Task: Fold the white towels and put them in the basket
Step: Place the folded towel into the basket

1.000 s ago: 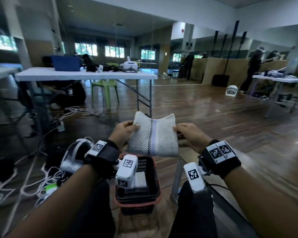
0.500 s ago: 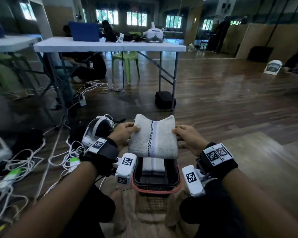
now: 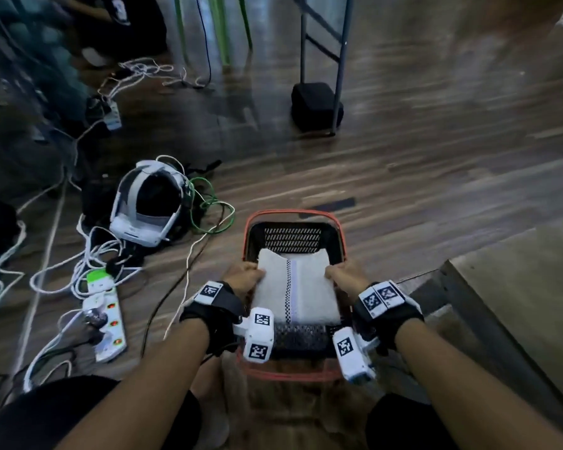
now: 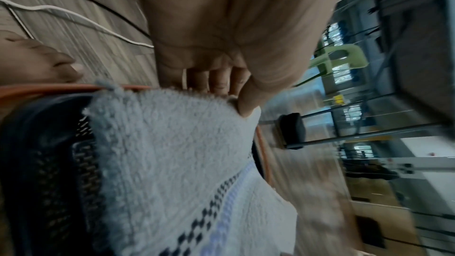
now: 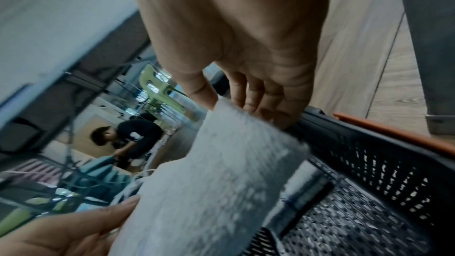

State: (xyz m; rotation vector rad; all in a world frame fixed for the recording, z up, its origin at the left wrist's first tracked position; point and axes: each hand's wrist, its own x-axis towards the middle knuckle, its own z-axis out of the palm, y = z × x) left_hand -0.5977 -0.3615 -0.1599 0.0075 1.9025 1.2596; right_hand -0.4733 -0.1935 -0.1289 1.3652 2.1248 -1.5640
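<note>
Item: folded white towel [image 3: 295, 289], one dark checked stripe beside one pale violet stripe down its middle. Location: held over the open top of the basket [image 3: 336, 224], its lower part inside the rim; whether it touches the basket floor cannot be told.

Item: basket, black perforated plastic with an orange-red rim, standing on the wood floor [image 3: 436, 157] between the person's knees. Something pale lies at its bottom in the right wrist view, too blurred to identify.

Item: left hand [image 3: 245, 277]. Grips the towel's left edge, thumb on top and fingers curled beneath, beside the basket's left wall.

Item: right hand [image 3: 346, 273]. Grips the towel's right edge, thumb on the near face and fingers behind, just above the basket's right wall.

Other items, all placed from the basket:
- White headset [image 3: 148, 207] on the floor to the left, among white and green cables.
- Power strip [image 3: 106, 323] further left and nearer the person.
- Black box [image 3: 316, 107] by a folding worktop's leg, well beyond.
- Low wooden platform [image 3: 514, 287] to the right.
</note>
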